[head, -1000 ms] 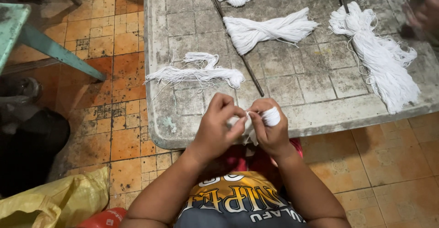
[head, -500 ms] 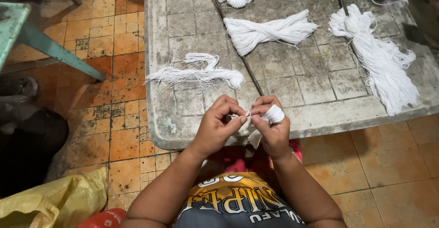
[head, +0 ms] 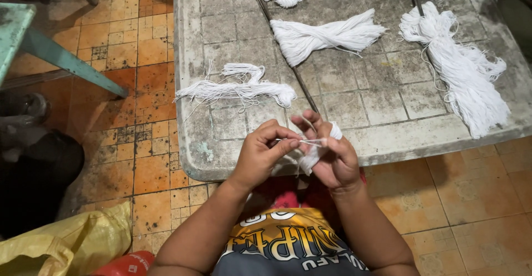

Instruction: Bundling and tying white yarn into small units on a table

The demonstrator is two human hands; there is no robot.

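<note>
The left hand [head: 260, 154] pinches a thin white strand [head: 303, 141]. The right hand [head: 332, 157] grips a small white thread bundle [head: 313, 155] at the worktop's [head: 388, 104] six o'clock edge. A loose thread hank [head: 238, 89] lies at eleven o'clock from the hands.

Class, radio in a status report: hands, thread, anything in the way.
Left hand and right hand both pinching a small white thread bundle. Held over the table edge. Nothing blocking.

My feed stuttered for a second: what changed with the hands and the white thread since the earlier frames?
Little changed. The left hand and right hand still pinch the small white thread bundle at the table edge; their fingers have shifted slightly, a thin strand now taut between them. The thread bundles on the table stayed put.
</note>
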